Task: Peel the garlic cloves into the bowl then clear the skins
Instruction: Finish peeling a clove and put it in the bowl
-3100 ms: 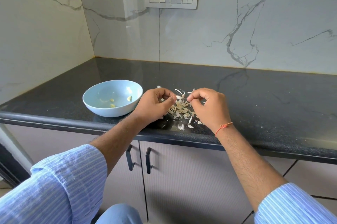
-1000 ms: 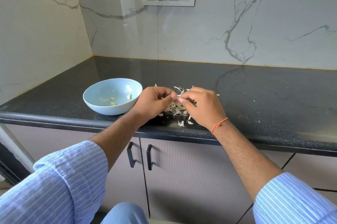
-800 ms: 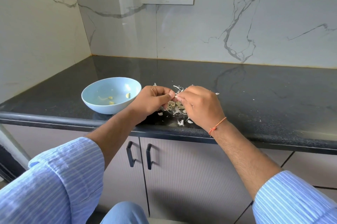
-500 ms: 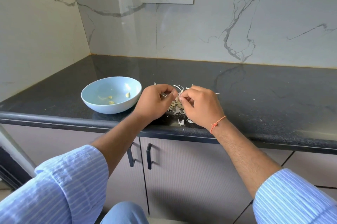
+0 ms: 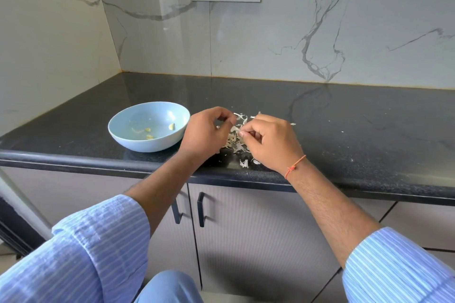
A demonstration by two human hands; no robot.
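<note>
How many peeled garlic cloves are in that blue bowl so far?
3, all on the floor of the bowl: one near the right wall, one at the middle, one nearer the front. None looks hidden.

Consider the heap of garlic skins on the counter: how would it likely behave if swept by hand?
The garlic skins look like thin, papery flakes, so probably very light and apt to scatter. Strays already lie across the dark counter, suggesting they drift easily. Some would likely cling to fingers.
</note>
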